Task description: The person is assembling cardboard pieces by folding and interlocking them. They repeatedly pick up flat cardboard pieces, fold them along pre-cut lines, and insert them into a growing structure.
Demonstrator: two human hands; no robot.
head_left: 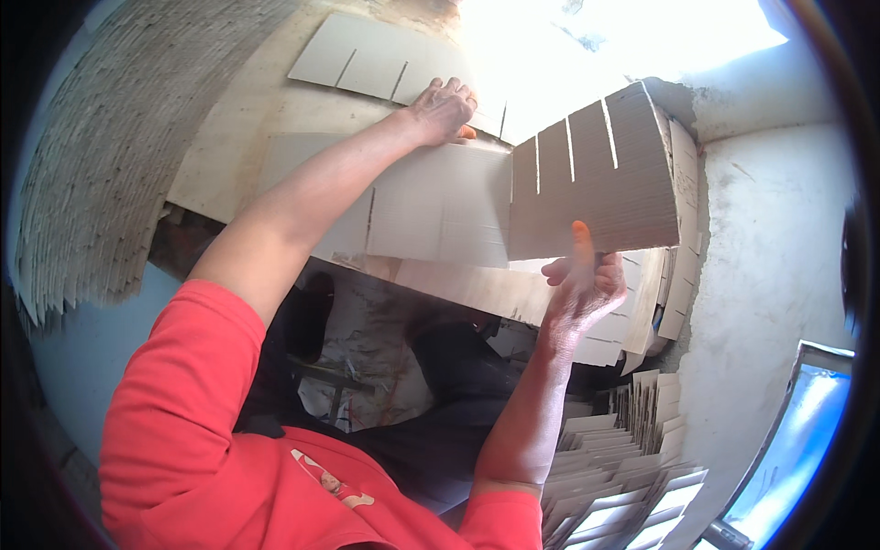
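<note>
A slotted grey cardboard sheet (591, 174) stands tilted up on the right of the worktable, several narrow slits running in from its far edge. My right hand (589, 284) pinches its near edge, the orange-covered thumb in front and the other fingers curled at the lower edge. To its left lies a flat cardboard panel (440, 206), meeting the raised sheet along a crease or edge. At that panel's far edge rests my left hand (442, 112), fingers stretched forward and an orange cover showing on one digit. Beyond it is another slotted cardboard piece (367, 60).
A tall stack of cardboard (137, 128) rises at the left. Slotted pieces (632, 449) are piled low at the right, near a white wall (770, 247). More cardboard (683, 229) stands behind the raised sheet. Bright light washes out the far side.
</note>
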